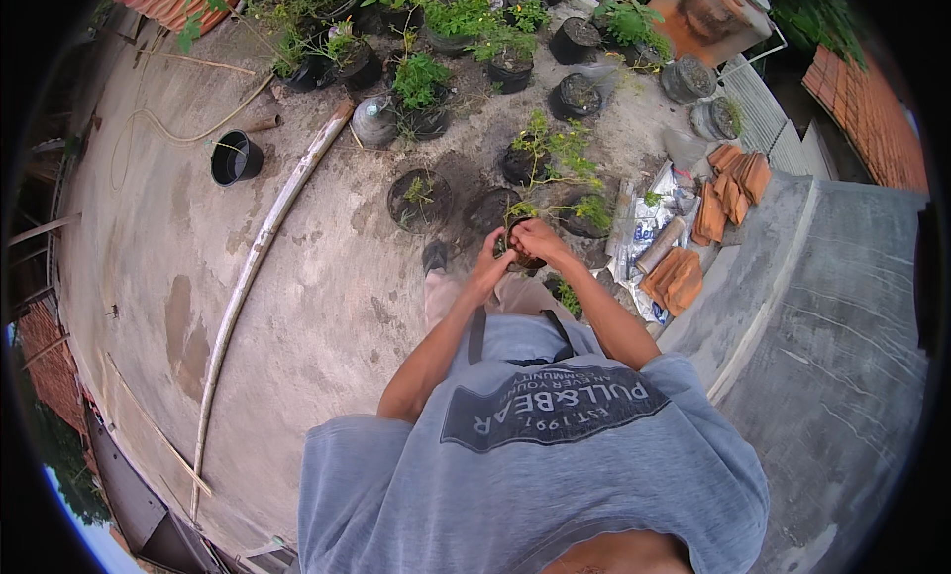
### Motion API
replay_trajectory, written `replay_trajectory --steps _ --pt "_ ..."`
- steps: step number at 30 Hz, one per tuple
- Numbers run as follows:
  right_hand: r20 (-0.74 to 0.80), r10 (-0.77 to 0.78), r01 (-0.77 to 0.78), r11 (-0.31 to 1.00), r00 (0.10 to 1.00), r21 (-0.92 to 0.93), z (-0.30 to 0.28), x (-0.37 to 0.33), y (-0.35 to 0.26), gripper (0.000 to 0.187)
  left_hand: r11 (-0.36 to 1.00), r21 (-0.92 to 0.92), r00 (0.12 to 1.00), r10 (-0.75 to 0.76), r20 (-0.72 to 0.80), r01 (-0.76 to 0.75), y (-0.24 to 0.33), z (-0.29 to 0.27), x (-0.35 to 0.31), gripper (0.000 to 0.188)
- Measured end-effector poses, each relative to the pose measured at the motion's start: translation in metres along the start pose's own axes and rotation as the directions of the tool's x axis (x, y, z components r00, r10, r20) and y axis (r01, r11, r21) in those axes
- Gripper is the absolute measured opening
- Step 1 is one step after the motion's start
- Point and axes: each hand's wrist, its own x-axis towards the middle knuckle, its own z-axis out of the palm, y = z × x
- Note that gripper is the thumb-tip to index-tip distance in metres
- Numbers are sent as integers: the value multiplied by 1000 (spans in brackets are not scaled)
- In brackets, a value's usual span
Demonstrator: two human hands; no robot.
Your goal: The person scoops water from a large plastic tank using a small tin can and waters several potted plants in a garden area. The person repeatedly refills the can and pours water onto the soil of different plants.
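Close in front of my legs, both hands meet at a small dark plant pot (529, 261) with bits of green at its rim. My left hand (488, 264) curls around its left side, fingers bent and thumb toward the middle. My right hand (538, 238) comes over the top from the right, its fingers closed and pointing down; what they pinch is hidden. Just beyond the hands stand a soil-filled black pot (489, 210) and a wider pot with a small seedling (419, 200). Leafy yellow-green stems (557, 156) rise from another pot behind.
Many potted plants (451, 24) crowd the far side. A long pale pole (263, 247) lies on the concrete at left, near a black bucket (236, 159) and hose (178, 136). Orange roof tiles (677, 280) and a silver plastic sack (634, 227) lie to the right, by a raised ledge (792, 287).
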Motion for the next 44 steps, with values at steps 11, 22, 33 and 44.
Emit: replay_trajectory --steps 11,22,33,44 --pt "45 -364 366 930 930 -36 67 30 -137 30 999 50 979 7 -206 3 -17 -61 -16 71" --pt "-380 -293 270 956 877 -114 55 -3 -76 35 976 -219 980 -35 -195 -9 -6 -87 -33 71" --pt "24 -10 -15 515 1000 857 70 -79 -2 108 999 -5 990 -42 131 43 60 -65 -28 67" --pt "-393 75 383 115 917 916 126 -115 39 95 897 381 754 -407 516 223 87 -37 -12 61"
